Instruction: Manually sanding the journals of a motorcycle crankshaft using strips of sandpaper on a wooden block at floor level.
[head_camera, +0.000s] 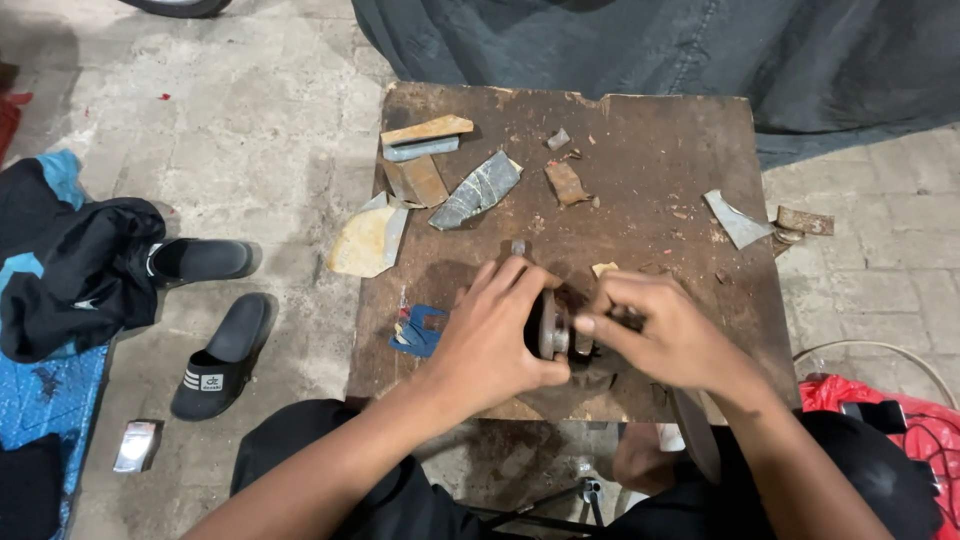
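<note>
On the floor at far left lie dark clothes (75, 270) and two black slippers (215, 305), well apart from the worn wooden table (660, 150) strewn with metal scraps (478, 188). The left hand (495, 340) has its grip closed around a round metal disc part (549, 325), seemingly bracing it upright above the table's near edge. The right hand (665, 335) pinches its fingers together on the small fitting at the part's centre, though what they grasp is hidden.
</note>
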